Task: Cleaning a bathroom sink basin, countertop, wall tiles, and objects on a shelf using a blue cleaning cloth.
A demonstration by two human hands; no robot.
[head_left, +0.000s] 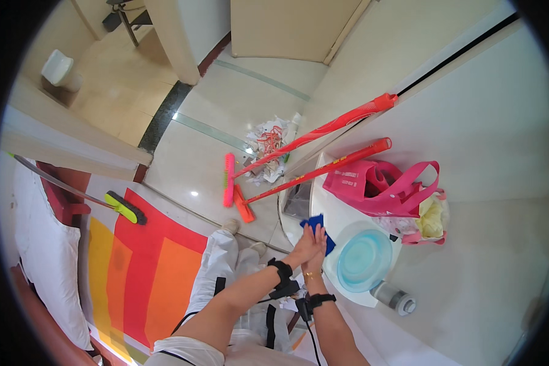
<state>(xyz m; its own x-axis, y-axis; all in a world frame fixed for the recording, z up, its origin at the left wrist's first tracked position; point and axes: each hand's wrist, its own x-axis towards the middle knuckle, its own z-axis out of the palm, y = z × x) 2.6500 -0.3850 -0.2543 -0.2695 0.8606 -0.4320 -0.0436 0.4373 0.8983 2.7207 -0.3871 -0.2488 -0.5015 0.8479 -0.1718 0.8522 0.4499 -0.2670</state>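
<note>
A dark blue cloth [329,245] is pressed between my hands beside the edge of a white table [340,225]. My left hand [303,247] and my right hand [314,261] lie against each other, closed around the cloth. Corners of the cloth stick out beyond the fingers, and its middle is hidden by them. Close to my right hand, a light blue plastic basin [364,260] rests on the table.
Two red-handled brushes or brooms [323,137] [317,177] lean beside a litter pile [271,143]. A pink bag [372,186] and a clear bottle [394,298] are on the table. At left, a green broom [123,208] crosses a colourful mat [165,262]. A doorway opens behind.
</note>
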